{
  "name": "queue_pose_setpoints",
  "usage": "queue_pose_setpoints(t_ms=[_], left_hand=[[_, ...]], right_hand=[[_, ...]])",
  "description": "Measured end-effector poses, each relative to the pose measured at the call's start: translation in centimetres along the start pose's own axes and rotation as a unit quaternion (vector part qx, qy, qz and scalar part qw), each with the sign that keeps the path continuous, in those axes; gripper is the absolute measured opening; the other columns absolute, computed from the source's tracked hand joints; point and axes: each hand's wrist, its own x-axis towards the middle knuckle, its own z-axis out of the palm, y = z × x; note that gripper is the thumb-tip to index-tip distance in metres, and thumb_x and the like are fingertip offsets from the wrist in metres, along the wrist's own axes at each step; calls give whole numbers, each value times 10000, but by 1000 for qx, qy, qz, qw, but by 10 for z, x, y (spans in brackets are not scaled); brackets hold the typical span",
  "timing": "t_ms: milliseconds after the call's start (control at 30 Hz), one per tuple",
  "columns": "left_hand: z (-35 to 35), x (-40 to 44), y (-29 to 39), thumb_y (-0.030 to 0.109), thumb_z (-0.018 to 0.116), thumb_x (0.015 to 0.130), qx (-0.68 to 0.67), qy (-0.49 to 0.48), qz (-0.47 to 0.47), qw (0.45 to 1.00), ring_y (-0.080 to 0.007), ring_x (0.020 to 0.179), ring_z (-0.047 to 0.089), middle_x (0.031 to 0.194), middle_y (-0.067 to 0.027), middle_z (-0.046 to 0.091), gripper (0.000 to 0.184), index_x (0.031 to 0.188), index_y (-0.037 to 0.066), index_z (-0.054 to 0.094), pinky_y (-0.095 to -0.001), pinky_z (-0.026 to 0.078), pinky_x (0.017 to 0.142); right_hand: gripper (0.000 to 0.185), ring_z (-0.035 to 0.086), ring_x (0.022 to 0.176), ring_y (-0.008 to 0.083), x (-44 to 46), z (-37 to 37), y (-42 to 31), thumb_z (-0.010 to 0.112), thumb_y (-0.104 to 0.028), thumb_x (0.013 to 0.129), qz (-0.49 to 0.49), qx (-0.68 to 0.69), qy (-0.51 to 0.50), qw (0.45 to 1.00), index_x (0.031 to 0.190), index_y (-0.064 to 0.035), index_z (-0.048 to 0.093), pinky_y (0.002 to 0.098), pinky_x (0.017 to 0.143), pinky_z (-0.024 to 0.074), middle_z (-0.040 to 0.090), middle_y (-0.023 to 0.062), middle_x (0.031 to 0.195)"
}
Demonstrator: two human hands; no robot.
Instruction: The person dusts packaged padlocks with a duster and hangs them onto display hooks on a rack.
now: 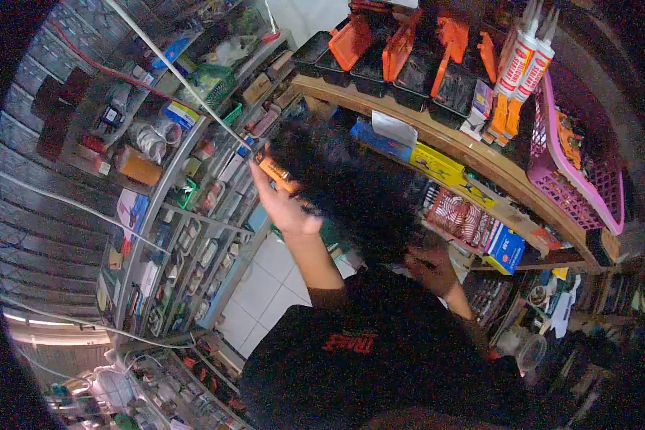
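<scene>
Neither my left hand nor my right hand can be made out. Another person in a black shirt (394, 358) with red print has their back to me, and dark hair (351, 186) fills the middle of the view. That person's raised hand (290, 208) is by an orange box (276, 173), which it seems to hold. Their other hand (433, 265) is beside the head, dim and partly hidden. A dim brownish patch at the bottom edge is too unclear to name.
A wooden shelf (408, 107) carries black bins with orange lids (351, 43), sealant tubes (527, 61) and a pink basket (573, 179). Stocked glass cases (186, 236) line the left. White floor tiles (265, 287) show between. A pale cord (179, 75) crosses the upper left.
</scene>
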Motion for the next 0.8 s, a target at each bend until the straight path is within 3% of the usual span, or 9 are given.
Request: queue_pose_setpoints(t_ms=[100,267,367,467,533,600,667,700,800], left_hand=[[5,-3,9,561,314,944,-65,-310,-110,942,-327,1118,551,1210,-168,578,666,1296,18,473,-499,411,992],[15,-1,-5,551,393,930,1,-10,-37,999,-303,1094,576,1228,-140,574,588,1271,84,501,-460,442,973],[38,-15,-3,522,366,950,-7,2,-50,999,-306,1099,575,1221,-142,582,565,1279,80,493,-455,449,969],[19,0,-5,489,347,968,-33,-296,-64,952,-306,1096,576,1219,-143,583,545,1286,67,482,-451,453,964],[20,1,-8,471,337,976,-28,-251,-53,966,-303,1093,578,1209,-144,588,535,1279,58,487,-451,453,962],[19,0,-11,484,330,974,-15,-173,-43,984,-293,1087,582,1202,-143,593,553,1264,47,502,-444,454,960],[22,-3,-13,526,327,961,10,-65,-32,997,-277,1078,589,1198,-139,599,601,1241,34,527,-430,454,957],[24,-2,-12,547,325,954,23,-14,-24,999,-269,1073,592,1195,-136,602,626,1230,27,539,-423,455,955],[22,1,-5,529,306,965,6,-216,-38,976,-291,1076,588,1194,-157,598,624,1244,10,513,-416,453,958]], right_hand=[[213,564,1060,264,5,9,41,671,-116,828,-159,-76,76,981,1020,-24,664,379,922,416,636,144,1048],[230,588,1006,271,3,6,42,686,-118,823,-184,-231,121,948,1035,-32,666,384,918,420,644,125,1033],[246,612,925,246,5,6,36,691,-126,823,137,-8,40,990,1049,-32,664,359,837,465,652,124,1013],[209,595,725,151,8,13,76,680,-131,838,55,9,95,994,1013,-17,673,291,659,474,656,86,845],[150,534,629,125,21,10,73,669,-112,837,-218,-128,161,954,943,-6,668,265,574,426,613,57,751],[105,508,580,129,26,7,61,658,-91,831,-263,-150,146,942,884,0,652,257,540,404,586,42,696],[72,518,580,163,22,4,37,646,-67,821,-88,-57,60,993,833,1,625,267,556,408,574,41,683],[71,517,580,172,23,8,34,642,-64,817,-122,-58,69,988,818,1,614,267,561,407,569,44,683],[82,518,585,189,29,13,31,636,-64,809,-235,-116,111,959,791,5,596,271,578,408,557,52,677]])
